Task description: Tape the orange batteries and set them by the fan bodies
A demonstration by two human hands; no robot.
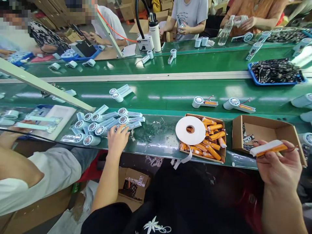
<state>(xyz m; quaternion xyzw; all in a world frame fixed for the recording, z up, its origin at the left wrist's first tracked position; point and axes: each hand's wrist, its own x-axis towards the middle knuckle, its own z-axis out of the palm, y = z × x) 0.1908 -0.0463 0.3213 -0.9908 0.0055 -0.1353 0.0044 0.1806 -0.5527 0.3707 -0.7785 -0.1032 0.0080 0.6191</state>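
My left hand reaches over the near edge of the bench, its fingertips at the light blue housings piled there; whether it grips one I cannot tell. In my right hand, at the right, is an orange battery with a white strip along its top, held between thumb and fingers. Between the hands stands a cardboard box of orange batteries. A white tape roll lies on that box, its loose end hanging over the bench edge.
An open cardboard box with small circuit boards is beside my right hand. A green conveyor carries housings past. A blue tray of black parts sits beyond. Another person's arm is at the left; several people sit opposite.
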